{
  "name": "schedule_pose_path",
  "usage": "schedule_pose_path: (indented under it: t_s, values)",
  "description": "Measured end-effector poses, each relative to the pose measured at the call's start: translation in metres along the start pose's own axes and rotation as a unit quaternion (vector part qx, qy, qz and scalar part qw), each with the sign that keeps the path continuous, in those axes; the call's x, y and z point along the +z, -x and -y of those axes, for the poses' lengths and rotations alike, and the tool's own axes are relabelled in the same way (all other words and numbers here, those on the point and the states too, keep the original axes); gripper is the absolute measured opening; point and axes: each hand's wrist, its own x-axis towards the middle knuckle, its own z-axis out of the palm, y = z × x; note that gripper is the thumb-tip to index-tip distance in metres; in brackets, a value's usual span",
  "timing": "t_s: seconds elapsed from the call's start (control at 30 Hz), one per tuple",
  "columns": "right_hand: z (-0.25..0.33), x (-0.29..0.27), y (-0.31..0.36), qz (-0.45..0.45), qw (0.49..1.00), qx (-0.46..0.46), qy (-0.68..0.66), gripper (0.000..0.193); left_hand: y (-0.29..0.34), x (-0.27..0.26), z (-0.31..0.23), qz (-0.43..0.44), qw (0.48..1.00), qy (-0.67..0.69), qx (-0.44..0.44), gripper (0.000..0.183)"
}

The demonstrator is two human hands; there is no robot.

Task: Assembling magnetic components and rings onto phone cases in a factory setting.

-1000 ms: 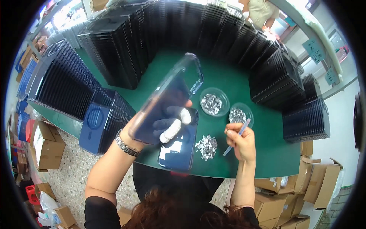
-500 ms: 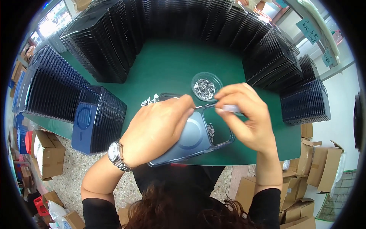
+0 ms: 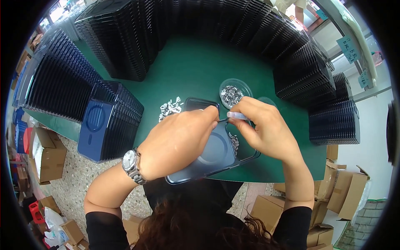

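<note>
A blue-tinted phone case [image 3: 208,157] with a ring on its back lies slanted at the table's near edge. My left hand [image 3: 175,135], with a watch on its wrist, is closed over its upper edge, thumb and forefinger pinched together there. My right hand [image 3: 266,129] pinches a short translucent whitish stick [image 3: 237,115], its tip at the case edge close to my left fingertips. Small grey parts [image 3: 234,143] show through the case's large cutout. Behind my left fingers lies a dark frame-like piece [image 3: 196,103], partly hidden.
A clear round dish [image 3: 250,89] of small silvery parts [image 3: 231,96] stands beyond my right hand. Loose white bits [image 3: 170,109] lie left of it on the green table [image 3: 187,62]. Stacks of cases [image 3: 110,46] line the back and both sides; a blue stack [image 3: 96,129] stands near left.
My right hand has brought the stick left and down to the case edge, nearer my left fingertips. The whole view has shifted slightly, and more of the white bits now shows.
</note>
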Motion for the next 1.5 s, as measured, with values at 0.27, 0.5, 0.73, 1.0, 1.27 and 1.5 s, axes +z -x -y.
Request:
schedule_pose_path:
  t_s: [0.27, 0.5, 0.73, 1.0, 1.27, 1.5]
  values:
    - [0.007, -0.019, -0.006, 0.043, 0.998, -0.038, 0.023, 0.028, 0.001, -0.011, 0.011, 0.010, 0.998, 0.067, -0.013, 0.013]
    - [0.027, -0.013, -0.002, 0.062, 0.976, -0.072, 0.197, 0.034, 0.012, -0.014, 0.006, -0.004, 1.000, -0.002, -0.016, 0.012]
    - [0.028, 0.001, -0.006, 0.002, 0.955, -0.118, 0.274, 0.022, 0.024, -0.014, -0.003, -0.075, 0.993, -0.091, -0.008, 0.007]
    - [0.027, -0.002, -0.043, 0.088, 0.991, -0.086, 0.051, 0.025, 0.055, -0.009, 0.018, -0.108, 0.992, 0.015, -0.056, 0.008]
    - [-0.058, 0.067, -0.145, 0.229, 0.972, 0.039, -0.037, 0.024, 0.116, 0.020, 0.046, -0.025, 0.898, 0.397, -0.188, 0.011]
    - [-0.088, 0.132, -0.172, 0.312, 0.941, -0.127, 0.044, 0.025, 0.135, 0.024, 0.062, -0.123, 0.915, 0.361, -0.131, 0.014]
